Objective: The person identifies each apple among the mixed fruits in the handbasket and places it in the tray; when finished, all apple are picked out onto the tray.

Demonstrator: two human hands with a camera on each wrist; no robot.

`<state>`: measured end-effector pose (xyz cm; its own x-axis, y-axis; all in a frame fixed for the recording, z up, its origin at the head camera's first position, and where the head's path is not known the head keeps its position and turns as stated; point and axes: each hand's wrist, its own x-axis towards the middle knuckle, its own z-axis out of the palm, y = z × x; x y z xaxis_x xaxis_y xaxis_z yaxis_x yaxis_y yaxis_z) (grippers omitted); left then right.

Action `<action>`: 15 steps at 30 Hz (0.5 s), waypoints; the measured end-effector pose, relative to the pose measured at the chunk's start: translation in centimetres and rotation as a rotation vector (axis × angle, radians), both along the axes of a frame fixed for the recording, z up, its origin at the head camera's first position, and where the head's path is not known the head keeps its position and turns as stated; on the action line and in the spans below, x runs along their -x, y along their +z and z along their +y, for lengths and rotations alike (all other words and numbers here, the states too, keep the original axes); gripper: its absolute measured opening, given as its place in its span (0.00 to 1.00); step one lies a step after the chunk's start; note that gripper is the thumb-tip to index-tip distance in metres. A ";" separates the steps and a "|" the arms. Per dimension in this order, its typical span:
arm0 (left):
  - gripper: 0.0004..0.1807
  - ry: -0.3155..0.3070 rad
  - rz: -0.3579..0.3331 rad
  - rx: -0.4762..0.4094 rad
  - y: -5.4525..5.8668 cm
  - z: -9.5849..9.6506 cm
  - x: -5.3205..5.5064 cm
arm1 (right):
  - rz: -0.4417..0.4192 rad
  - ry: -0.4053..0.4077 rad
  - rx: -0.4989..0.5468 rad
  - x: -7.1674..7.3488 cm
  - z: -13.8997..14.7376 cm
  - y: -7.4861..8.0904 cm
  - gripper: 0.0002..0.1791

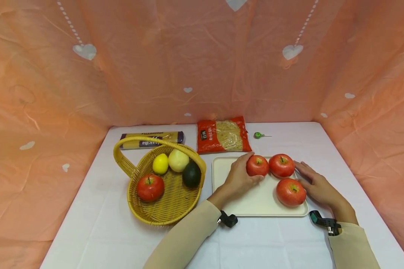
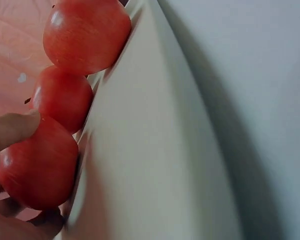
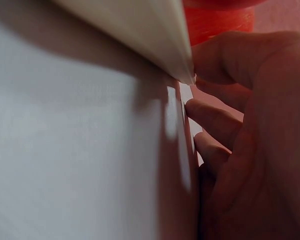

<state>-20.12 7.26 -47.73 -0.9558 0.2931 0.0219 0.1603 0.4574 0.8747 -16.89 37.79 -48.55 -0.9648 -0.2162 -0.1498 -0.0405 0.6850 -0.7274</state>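
Three red apples sit on a cream rectangular tray. My left hand holds the left apple, thumb on its near side and fingers behind; the left wrist view shows this same apple between thumb and fingers. Touching it on the right is the back apple, and the front apple lies nearer the tray's right edge. Beside that edge my right hand rests with loosely extended fingers, close to both right apples. In the right wrist view its thumb is at the tray rim.
Left of the tray stands a yellow wicker basket with a raised handle, holding an apple, a lemon, a pale round fruit and an avocado. Behind lie a spaghetti pack, a red pasta bag and a green lollipop.
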 end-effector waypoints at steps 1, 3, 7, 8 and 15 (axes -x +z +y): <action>0.49 0.003 0.010 0.013 0.1 0.0 -0.1 | 0.004 0.003 -0.001 0.0 0.0 0.0 0.39; 0.50 0.011 0.039 0.036 0.3 -0.2 -0.3 | 0.010 0.007 -0.002 0.0 0.0 -0.1 0.39; 0.49 0.021 0.121 0.015 1.1 -0.9 -1.0 | 0.024 0.016 -0.003 0.1 0.1 -0.2 0.39; 0.49 0.019 0.134 -0.003 1.4 -1.1 -1.2 | 0.026 0.017 -0.003 0.1 0.1 -0.2 0.39; 0.45 -0.084 0.106 -0.202 3.5 -3.6 -4.1 | 0.033 0.019 0.002 0.0 0.2 -0.2 0.39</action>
<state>-16.05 3.66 -44.25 -0.9175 0.3510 0.1872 0.2862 0.2556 0.9234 -16.90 37.96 -48.74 -0.9649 -0.2348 -0.1172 -0.0779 0.6826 -0.7266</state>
